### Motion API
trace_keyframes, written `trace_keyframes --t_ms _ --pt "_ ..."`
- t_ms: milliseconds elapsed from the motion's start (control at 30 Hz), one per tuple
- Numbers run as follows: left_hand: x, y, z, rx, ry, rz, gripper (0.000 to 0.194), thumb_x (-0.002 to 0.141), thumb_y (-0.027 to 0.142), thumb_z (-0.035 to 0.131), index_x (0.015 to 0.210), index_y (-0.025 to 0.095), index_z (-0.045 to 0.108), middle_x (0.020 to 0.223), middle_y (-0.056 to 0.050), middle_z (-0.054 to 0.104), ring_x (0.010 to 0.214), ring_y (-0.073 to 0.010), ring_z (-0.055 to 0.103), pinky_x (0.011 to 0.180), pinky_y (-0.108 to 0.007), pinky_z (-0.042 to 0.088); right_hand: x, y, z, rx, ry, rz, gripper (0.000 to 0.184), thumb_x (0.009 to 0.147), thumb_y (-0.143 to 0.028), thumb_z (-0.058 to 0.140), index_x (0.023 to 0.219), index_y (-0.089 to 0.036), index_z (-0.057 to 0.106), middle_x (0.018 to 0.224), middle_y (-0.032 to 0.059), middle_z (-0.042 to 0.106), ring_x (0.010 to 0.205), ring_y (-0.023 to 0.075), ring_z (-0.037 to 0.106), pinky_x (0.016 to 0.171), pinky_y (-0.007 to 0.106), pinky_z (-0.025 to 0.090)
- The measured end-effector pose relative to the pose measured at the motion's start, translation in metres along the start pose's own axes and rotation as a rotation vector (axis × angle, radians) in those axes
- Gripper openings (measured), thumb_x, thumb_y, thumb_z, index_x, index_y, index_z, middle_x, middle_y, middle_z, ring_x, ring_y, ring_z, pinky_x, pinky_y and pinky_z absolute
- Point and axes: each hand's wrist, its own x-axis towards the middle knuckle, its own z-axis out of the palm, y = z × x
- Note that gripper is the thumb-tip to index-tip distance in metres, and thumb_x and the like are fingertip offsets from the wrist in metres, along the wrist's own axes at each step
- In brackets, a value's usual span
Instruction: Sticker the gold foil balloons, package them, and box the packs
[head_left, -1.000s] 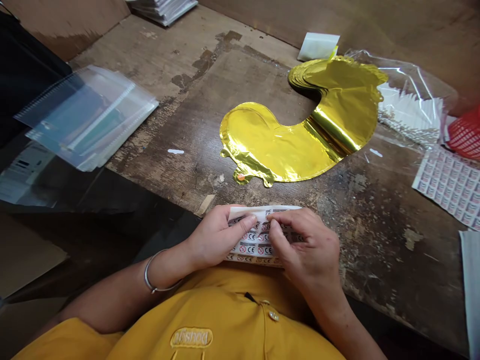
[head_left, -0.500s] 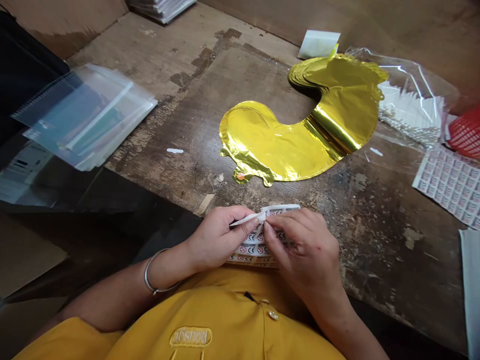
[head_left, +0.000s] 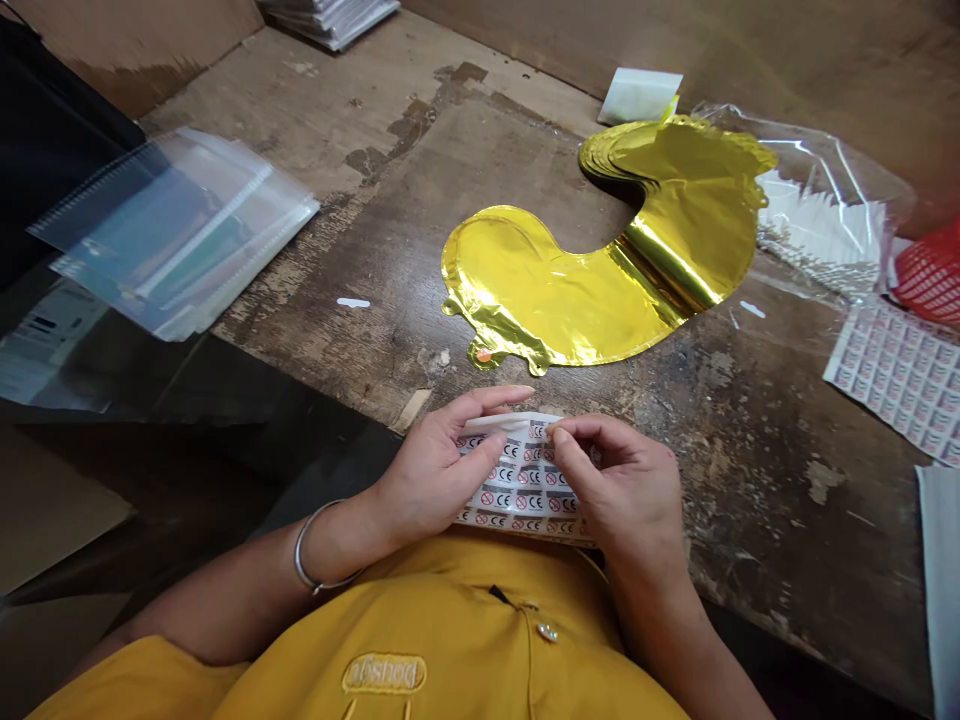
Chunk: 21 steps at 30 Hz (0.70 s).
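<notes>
Just over the near edge of the table (head_left: pixel 750 440), close to the person's waist, a white sticker sheet (head_left: pixel 517 480) printed with rows of CE marks and red crossed-out circles is held between two bare hands. The right hand (head_left: pixel 626 480) has thumb and forefinger pinched together on the sheet's upper right part, the other fingers curled under the palm. The left hand (head_left: pixel 420 480) grips the upper left part, its thumb lying across the printed face and its other fingers mostly hidden behind; the forefinger is lifted clear and points along above the top edge. A silvery bracelet (head_left: pixel 301 560) circles the left wrist, and a mustard-yellow shirt (head_left: pixel 450 620) fills the space below the sheet.

Beyond the hands, on the worn wooden tabletop, lie flat gold foil shapes (head_left: pixel 570 300), stacked and curved, with an orange spot on a tab at the near end. One white slip (head_left: pixel 352 302) lies to their left, another small slip (head_left: pixel 752 309) just to their right. Further left, clear plastic sleeves (head_left: pixel 187 240) overlap at the table's edge. To the right are a clear bag (head_left: pixel 821 225) of white pieces, a red mesh basket (head_left: pixel 930 270) and another printed sheet (head_left: pixel 896 375). Behind the foil stands a pale card (head_left: pixel 641 96).
</notes>
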Motion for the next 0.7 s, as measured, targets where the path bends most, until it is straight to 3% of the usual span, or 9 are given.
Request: trace_keyframes --t_ms 133,233,500,600,700 --pt "0.0022 0.0046 0.0001 -0.017 0.015 -0.104 0.041 0.087 0.020 0.059 0.128 0.020 0.061 0.123 -0.006 0.067 0.110 -0.0211 0.064 0.097 -0.031 0.050 -0.0040 -0.0058 -0.0014 -0.244 -0.049 -0.253 0.006 0.084 -0.025 0.067 0.086 -0.022 0.071 0.083 0.0024 0.073 0.077 0.0172 0.067 0.070 0.031 0.053" --pt "0.0027 0.0061 -0.0006 -0.023 0.002 -0.129 0.044 0.087 0.021 0.058 0.131 0.018 0.058 0.122 -0.007 0.068 0.111 -0.0215 0.064 0.098 -0.032 0.050 -0.0055 -0.0080 0.0004 -0.360 -0.033 -0.349 0.005 0.086 -0.024 0.065 0.085 -0.021 0.069 0.082 0.0027 0.073 0.078 0.0176 0.067 0.072 0.031 0.052" --pt "0.0014 0.0055 -0.0036 0.050 0.022 -0.148 0.045 0.084 0.025 0.066 0.127 0.017 0.060 0.119 -0.008 0.068 0.107 -0.0216 0.065 0.095 -0.033 0.050 -0.0078 -0.0081 0.0038 -0.431 0.008 -0.415 0.004 0.087 -0.022 0.065 0.087 -0.020 0.067 0.083 0.0029 0.072 0.078 0.0173 0.065 0.074 0.031 0.050" --pt "0.0032 0.0059 -0.0030 -0.026 0.014 -0.198 0.043 0.082 0.026 0.067 0.123 0.016 0.061 0.106 -0.006 0.072 0.095 -0.0191 0.067 0.085 -0.029 0.052 -0.0085 -0.0081 0.0024 -0.444 -0.009 -0.422 0.007 0.086 -0.024 0.066 0.091 -0.020 0.068 0.086 0.0037 0.073 0.080 0.0184 0.065 0.075 0.032 0.051" --pt "0.0044 0.0050 -0.0013 -0.180 0.041 -0.242 0.031 0.079 0.029 0.070 0.106 0.015 0.066 0.092 -0.004 0.072 0.082 -0.0159 0.066 0.074 -0.025 0.052 -0.0092 -0.0086 0.0012 -0.443 0.014 -0.438 0.008 0.086 -0.024 0.067 0.093 -0.021 0.067 0.088 0.0043 0.072 0.083 0.0189 0.065 0.077 0.033 0.051"
